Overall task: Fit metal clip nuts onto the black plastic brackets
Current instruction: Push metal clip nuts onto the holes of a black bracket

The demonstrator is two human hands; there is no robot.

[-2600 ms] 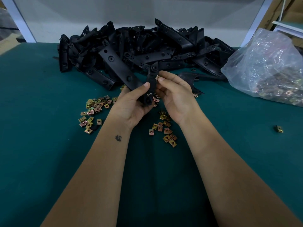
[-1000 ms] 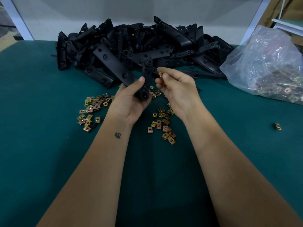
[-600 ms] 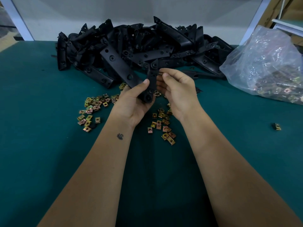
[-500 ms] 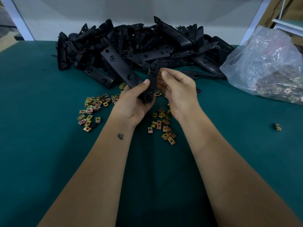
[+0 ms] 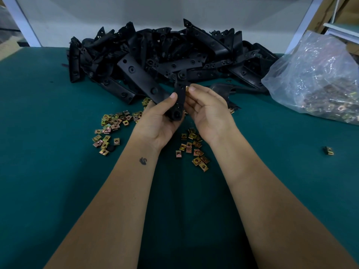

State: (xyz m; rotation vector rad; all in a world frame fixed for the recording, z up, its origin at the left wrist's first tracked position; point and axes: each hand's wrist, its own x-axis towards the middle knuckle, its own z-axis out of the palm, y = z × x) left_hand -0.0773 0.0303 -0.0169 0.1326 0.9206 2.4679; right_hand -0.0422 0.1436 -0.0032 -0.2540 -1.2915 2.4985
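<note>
Green table (image 5: pixel 48 133) is carrying everything. Big heap of black brackets (image 5: pixel 165 53) is sitting beyond both sets of fingers, against the back wall. Clear bag (image 5: pixel 314 74) of more clip nuts is lying off past the right fingers, well apart from them. Loose clip nuts are lying in two scatters: left scatter (image 5: pixel 110 129) out beyond the left wrist, near scatter (image 5: pixel 194 150) under and between the two wrists. One stray nut (image 5: pixel 328 150) is sitting alone far out to the right.

Left hand (image 5: pixel 159 119) is gripping one bracket (image 5: pixel 179 94), thumb curled over its front face, fingers wrapped behind. Bracket's long axis is running up and away from the palm, nearly upright, round boss at the bottom end near the heel of the thumb.

Right hand (image 5: pixel 207 107) is pinching a single clip nut (image 5: pixel 186 88) between thumb and forefinger; only a sliver of brass is showing. Nut is touching or just beside the bracket's right edge, above the left thumb tip. Cannot tell if it is already seated on the edge.

Key relation: bracket edge is lying directly left of the right fingertips, so the push probably needs to go sideways, across the long axis. Right hand is the nearer one to the nut; left is only bracing. Risk: nut going on skewed.
</note>
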